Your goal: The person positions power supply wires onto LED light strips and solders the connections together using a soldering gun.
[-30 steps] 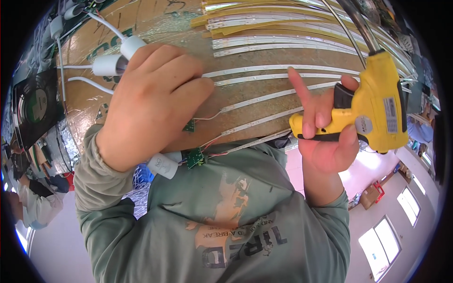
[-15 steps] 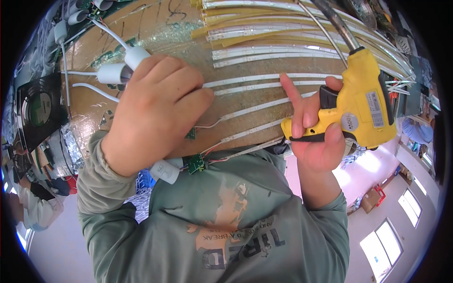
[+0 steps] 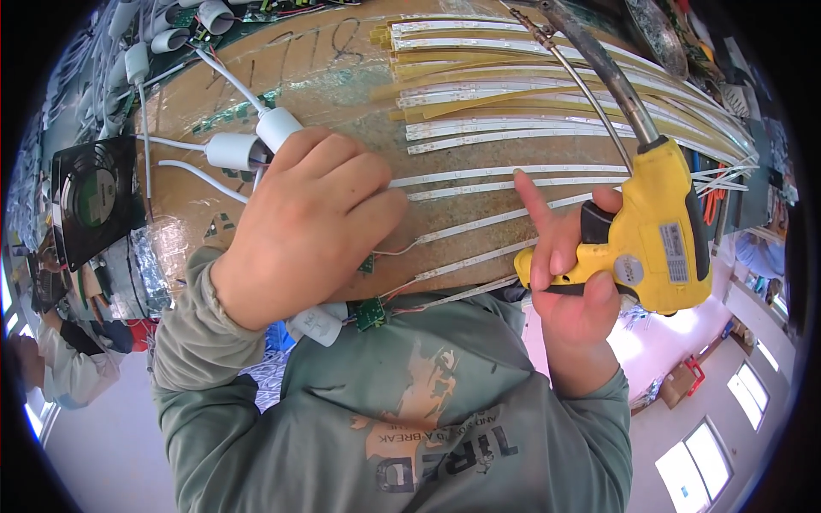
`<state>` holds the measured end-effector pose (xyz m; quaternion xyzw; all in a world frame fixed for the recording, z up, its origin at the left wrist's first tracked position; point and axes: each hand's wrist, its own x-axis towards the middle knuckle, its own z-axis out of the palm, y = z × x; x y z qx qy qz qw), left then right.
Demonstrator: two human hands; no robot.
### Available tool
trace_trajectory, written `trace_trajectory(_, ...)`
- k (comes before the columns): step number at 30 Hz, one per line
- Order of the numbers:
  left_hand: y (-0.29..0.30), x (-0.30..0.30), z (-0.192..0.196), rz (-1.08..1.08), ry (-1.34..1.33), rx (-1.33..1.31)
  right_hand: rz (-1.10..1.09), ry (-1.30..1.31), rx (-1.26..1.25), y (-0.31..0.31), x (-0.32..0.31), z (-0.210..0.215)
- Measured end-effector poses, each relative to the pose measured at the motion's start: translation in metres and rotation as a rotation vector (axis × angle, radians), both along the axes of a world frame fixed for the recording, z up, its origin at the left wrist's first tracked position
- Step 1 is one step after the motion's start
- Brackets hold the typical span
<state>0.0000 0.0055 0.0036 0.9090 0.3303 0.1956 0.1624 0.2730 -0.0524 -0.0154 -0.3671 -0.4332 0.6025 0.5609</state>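
Soldering a row of white light strips on a brown surface (image 3: 282, 85), seen from my head camera.

My left hand (image 3: 308, 227) presses palm-down, fingers curled over the strip ends and thin wires near a small green circuit board (image 3: 370, 314). My right hand (image 3: 569, 286) grips a yellow soldering gun (image 3: 654, 235), index finger extended to the light strips (image 3: 513, 175). I judge it best to pin the strip firmly and guide the long tip slowly.
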Motion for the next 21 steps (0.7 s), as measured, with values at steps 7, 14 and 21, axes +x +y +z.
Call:
trace_trajectory(7, -0.001, 0.001, 0.007, 0.014, 0.076, 0.005, 0.038, 0.029, -0.015, -0.001, 0.000, -0.004)
trace_trajectory(14, 0.000, 0.004, 0.004, 0.037, 0.317, 0.200, 0.069, 0.058, -0.003, -0.001, 0.000, -0.007)
trace_trajectory(21, 0.001, 0.007, 0.003, 0.100, 0.192, 0.090, 0.065, 0.045, -0.038, -0.003, 0.000, -0.004)
